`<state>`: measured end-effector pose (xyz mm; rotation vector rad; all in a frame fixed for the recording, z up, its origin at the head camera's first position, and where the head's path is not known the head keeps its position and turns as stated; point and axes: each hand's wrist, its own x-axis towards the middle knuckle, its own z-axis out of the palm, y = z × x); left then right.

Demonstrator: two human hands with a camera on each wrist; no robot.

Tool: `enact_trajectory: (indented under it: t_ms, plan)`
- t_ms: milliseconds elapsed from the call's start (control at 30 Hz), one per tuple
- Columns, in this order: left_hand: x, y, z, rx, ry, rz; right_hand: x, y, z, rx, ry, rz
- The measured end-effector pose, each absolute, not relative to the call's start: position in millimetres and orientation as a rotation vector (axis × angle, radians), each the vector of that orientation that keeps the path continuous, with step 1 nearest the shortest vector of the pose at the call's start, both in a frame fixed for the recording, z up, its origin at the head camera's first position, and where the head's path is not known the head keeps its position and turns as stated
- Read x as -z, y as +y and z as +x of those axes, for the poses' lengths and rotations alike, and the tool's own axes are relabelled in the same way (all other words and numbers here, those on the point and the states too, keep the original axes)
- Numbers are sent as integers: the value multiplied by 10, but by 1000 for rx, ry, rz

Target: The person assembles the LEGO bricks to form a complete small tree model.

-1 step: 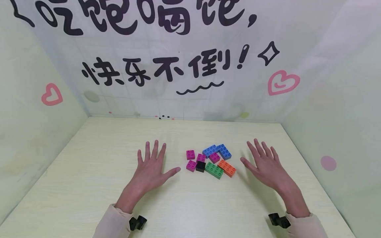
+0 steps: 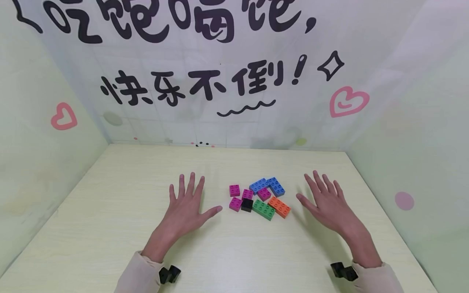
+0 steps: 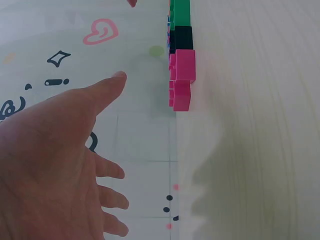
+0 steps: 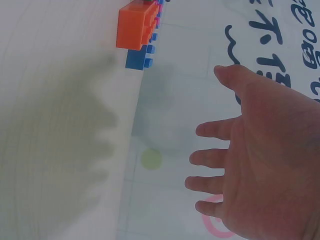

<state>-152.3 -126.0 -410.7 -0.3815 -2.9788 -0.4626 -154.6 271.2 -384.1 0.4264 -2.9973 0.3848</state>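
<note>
Toy building bricks lie in a loose cluster on the table between my hands. Several small magenta bricks (image 2: 234,190) are there, one black brick (image 2: 247,205), a green brick (image 2: 264,209), an orange brick (image 2: 279,207) and two blue bricks (image 2: 276,186), all studs up. To the left of the cluster my left hand (image 2: 187,211) hovers with spread, straight fingers, its thumb pointing toward the magenta bricks. On the other side my right hand (image 2: 327,205) is held above the table, fingers straight, nearest the orange brick. Both hands hold nothing and touch no brick.
A pale wood-grain table (image 2: 220,256) carries the bricks. Behind it stands a white printed backdrop (image 2: 176,126) with black lettering, and pale side walls (image 2: 421,162) flank the table. Small black devices (image 2: 169,274) sit at both wrists beside the sleeves.
</note>
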Motion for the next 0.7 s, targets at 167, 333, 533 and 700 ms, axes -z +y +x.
enact_trajectory:
  t_ms: [167,333,533,700]
  plan:
    - [4107,-1257,-1524,460,-2991,-383,3829,2713,-1539,-387,-3000,431]
    - [4101,-1249,-1520,461,-2994,-384,3820,2711,-1543,-384,-3003,430]
    - [4089,-1246,-1515,487,-2993,-394,3821,2716,-1550,-368,-3001,425]
    - [4079,-1250,-1524,532,-2981,-421,3820,2711,-1556,-283,-2960,449]
